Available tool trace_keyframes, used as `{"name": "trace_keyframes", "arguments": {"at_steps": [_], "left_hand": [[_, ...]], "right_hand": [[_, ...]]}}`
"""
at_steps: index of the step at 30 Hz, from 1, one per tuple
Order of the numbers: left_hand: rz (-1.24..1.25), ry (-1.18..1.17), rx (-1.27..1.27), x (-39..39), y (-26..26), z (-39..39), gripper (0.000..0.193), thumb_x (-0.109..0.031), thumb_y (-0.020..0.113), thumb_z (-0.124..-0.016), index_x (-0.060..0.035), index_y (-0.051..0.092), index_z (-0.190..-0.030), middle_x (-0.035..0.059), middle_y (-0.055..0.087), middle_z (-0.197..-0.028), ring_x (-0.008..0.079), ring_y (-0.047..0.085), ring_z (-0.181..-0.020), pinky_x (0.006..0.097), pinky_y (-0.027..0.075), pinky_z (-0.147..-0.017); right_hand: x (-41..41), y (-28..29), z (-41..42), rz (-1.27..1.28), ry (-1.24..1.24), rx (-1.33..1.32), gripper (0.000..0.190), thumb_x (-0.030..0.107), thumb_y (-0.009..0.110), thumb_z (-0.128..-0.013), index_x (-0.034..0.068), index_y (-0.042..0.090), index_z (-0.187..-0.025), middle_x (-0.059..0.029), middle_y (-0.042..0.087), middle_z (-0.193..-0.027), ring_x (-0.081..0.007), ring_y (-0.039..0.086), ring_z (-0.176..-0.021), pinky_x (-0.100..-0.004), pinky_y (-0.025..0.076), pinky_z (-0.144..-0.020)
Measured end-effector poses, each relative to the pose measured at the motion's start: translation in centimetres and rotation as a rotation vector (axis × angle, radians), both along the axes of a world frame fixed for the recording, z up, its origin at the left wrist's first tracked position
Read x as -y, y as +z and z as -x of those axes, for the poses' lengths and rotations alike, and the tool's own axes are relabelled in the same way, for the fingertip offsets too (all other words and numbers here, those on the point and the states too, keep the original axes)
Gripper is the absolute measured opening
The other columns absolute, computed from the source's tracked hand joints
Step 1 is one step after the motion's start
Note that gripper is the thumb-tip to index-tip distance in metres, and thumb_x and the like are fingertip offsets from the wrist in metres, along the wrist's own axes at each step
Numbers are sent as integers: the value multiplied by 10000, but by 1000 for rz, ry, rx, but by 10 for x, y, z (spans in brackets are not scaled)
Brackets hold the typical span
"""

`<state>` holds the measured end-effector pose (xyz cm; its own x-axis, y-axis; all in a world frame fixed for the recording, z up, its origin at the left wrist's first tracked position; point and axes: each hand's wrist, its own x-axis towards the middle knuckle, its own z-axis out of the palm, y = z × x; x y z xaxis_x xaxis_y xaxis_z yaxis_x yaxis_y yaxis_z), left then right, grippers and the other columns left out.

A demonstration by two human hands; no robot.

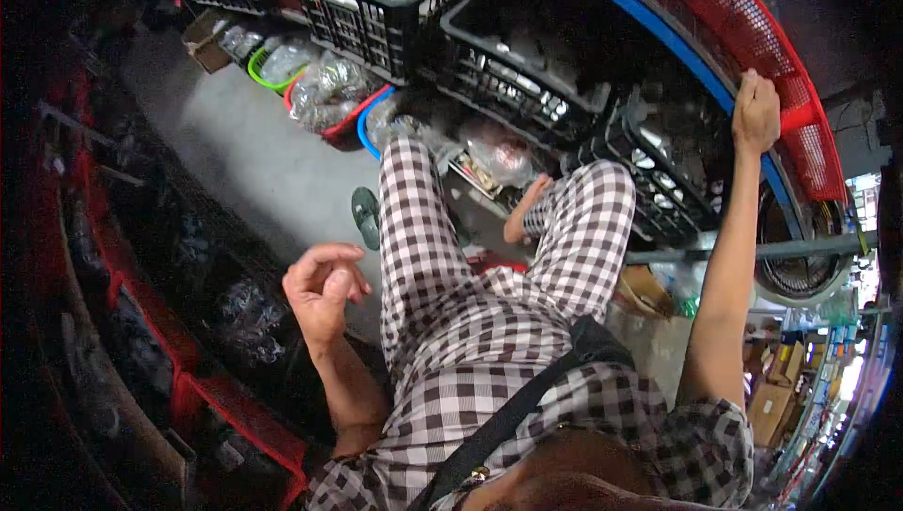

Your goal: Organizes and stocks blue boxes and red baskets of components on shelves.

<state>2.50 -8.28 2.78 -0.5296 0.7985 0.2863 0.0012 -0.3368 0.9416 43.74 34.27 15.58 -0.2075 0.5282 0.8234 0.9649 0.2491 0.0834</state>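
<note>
My left hand (326, 292) is raised in the air left of my checked trousers (423, 229). Its fingers are loosely curled, the thumb stands apart from some of them, and no object shows in it. My right hand (755, 114) is at the end of a stretched arm, its fingers folded at the blue edge (677, 45) of a table or rack. Close beside its knuckles stands a red perforated plastic basket (776, 53). The fingertips are hidden, so I cannot tell whether they grip the blue edge, the basket rim or something small.
Black plastic crates (353, 21) with pale items line the far side. Bags of clear plastic (328, 84) fill red, green and blue tubs on the grey floor (240, 130). A dark green shoe (365, 218) lies by my leg. Red-rimmed baskets (240, 416) run along my left; a fan (804, 257) is at right.
</note>
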Motion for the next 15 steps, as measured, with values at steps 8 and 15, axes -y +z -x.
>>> {"name": "trace_keyframes", "arguments": {"at_steps": [8,15], "left_hand": [[-119,-418,816,-67,-85,15,490,-465,428,-994,-20,625,-1052,-18,372,-517,124,374,-466,371,494,-798],[-308,-641,1419,-143,-139,38,574,-582,440,-968,-105,616,-1234,-53,360,-638,95,383,-585,358,433,-921]], "right_hand": [[26,8,8,-237,113,-26,223,227,597,-929,54,610,-790,-114,593,-788,-315,585,-739,-436,461,-650],[31,7,12,-208,129,-3,204,182,570,-939,37,578,-795,-129,558,-787,-330,561,-745,-432,444,-658]]}}
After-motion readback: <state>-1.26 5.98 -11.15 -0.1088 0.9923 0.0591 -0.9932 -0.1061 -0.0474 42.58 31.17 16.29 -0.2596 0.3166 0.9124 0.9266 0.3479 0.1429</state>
